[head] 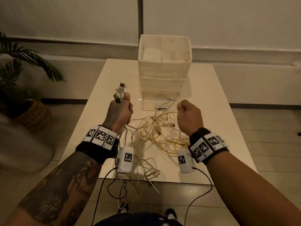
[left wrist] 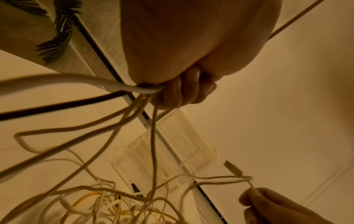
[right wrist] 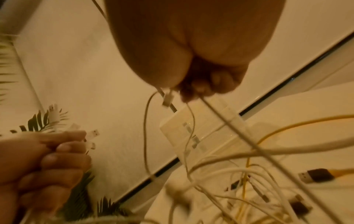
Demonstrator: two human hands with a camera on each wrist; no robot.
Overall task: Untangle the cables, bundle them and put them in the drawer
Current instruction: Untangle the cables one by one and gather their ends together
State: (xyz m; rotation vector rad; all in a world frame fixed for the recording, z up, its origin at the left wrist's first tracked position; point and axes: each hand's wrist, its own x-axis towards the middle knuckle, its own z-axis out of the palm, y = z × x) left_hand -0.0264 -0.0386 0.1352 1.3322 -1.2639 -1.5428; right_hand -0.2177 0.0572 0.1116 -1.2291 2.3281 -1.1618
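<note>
A tangle of white and yellow cables (head: 156, 132) lies on the cream table (head: 216, 95), and some white strands spill over its near edge. My left hand (head: 120, 110), raised above the table, grips a bunch of white cables with USB plugs (head: 121, 89) sticking up out of the fist; the strands (left wrist: 134, 89) hang down from it. My right hand (head: 187, 111), raised at the right, pinches a thin white cable (right wrist: 191, 121) near its small plug (right wrist: 167, 99). A clear plastic drawer unit (head: 160, 95) stands behind the tangle, its lowest drawer (left wrist: 145, 160) pulled out.
A white basket (head: 164, 53) with white rolls sits on top of the drawer unit. A potted palm (head: 21, 75) in a woven pot stands on the floor at the left. A black USB plug (right wrist: 316, 175) on a yellow cable lies on the table.
</note>
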